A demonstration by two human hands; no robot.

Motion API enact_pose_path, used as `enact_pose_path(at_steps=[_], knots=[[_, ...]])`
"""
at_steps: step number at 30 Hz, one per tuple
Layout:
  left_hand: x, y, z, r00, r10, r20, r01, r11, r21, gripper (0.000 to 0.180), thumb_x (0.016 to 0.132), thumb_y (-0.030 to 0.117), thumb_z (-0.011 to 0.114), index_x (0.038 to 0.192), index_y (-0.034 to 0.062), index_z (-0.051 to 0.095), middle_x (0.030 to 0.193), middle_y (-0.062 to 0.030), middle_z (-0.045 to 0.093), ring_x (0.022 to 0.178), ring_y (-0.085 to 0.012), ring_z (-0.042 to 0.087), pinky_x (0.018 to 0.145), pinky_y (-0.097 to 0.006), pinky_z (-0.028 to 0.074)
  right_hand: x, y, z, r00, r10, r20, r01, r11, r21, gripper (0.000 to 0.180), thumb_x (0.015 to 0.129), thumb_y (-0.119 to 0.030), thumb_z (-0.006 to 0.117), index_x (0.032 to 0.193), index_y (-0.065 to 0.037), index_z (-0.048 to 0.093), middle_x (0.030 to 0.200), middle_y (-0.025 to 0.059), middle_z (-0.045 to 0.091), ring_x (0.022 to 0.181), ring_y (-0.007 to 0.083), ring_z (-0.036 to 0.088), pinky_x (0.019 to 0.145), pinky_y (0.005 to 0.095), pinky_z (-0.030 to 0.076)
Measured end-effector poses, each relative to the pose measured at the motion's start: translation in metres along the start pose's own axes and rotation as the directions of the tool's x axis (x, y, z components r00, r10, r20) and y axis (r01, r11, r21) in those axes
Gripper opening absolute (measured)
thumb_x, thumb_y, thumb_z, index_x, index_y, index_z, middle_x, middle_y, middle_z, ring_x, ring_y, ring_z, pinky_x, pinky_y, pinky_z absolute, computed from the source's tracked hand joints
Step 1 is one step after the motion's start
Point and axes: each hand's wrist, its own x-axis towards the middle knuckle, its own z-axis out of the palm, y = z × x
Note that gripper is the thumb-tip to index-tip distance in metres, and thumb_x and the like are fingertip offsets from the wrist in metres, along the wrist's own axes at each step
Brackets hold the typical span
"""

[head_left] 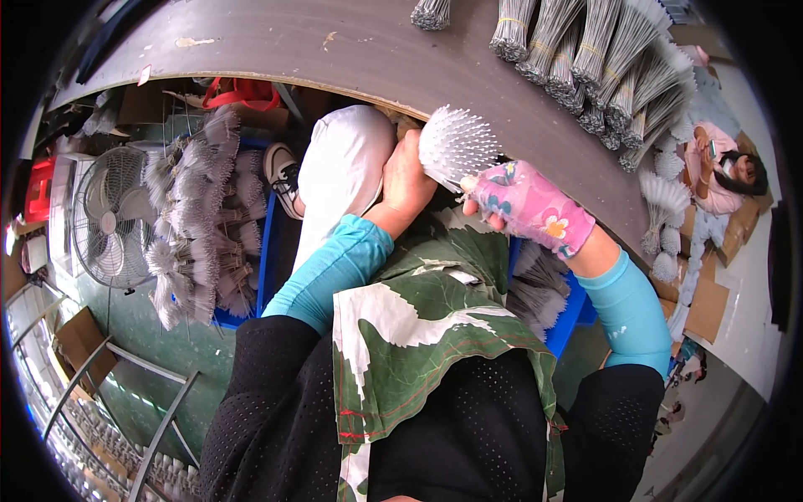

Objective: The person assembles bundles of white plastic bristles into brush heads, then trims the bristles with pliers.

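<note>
The white-tipped wire bundle (pixel 456 149) sits at the table (pixel 351 50) edge, clamped by the fingers of both the left hand (pixel 407 180) and the gloved right hand (pixel 527 205). Likely light, springy, easily splayed (grip the gathered stems, not the tips).

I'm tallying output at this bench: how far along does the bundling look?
Done, it seems: tied grey wire bundles lie in a row on the table. In hand: the left hand and the right hand, in a flowered pink wrap, hold one white-tipped bunch at the table edge. Possibly left: loose grey bunches heaped in the blue crate at the person's left; whether they are finished I cannot tell.
</note>
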Motion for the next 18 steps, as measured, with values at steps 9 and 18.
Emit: enact_pose_path(at_steps=[9, 18], knots=[[0.005, -0.002, -0.002, 0.999, -0.009, 0.05, 0.017, 0.987, -0.161, 0.035, 0.074, 0.015, 0.067, 0.101, 0.0028, 0.047, 0.092, -0.0202, 0.057, 0.091, -0.0405, 0.055, 0.076, -0.046, 0.045, -0.013, -0.001, -0.031, 0.998, -0.058, -0.029, 0.054, 0.991, -0.125, 0.035, 0.09, -0.034, 0.054, 0.081, -0.002, 0.065, 0.061, -0.003, 0.054, 0.054, 0.0035, 0.046, 0.049, 0.0197, 0.037], [0.002, -0.008, -0.001, 0.996, 0.056, 0.072, -0.043, 0.985, -0.165, 0.038, 0.073, 0.016, 0.068, 0.102, 0.0018, 0.048, 0.092, -0.0199, 0.057, 0.092, -0.0409, 0.055, 0.076, -0.046, 0.045, 0.003, 0.001, -0.03, 0.998, -0.039, -0.046, 0.019, 0.923, -0.384, 0.039, 0.087, -0.037, 0.058, 0.076, 0.0, 0.064, 0.061, -0.0001, 0.054, 0.053, 0.0069, 0.045, 0.052, 0.0237, 0.038]])
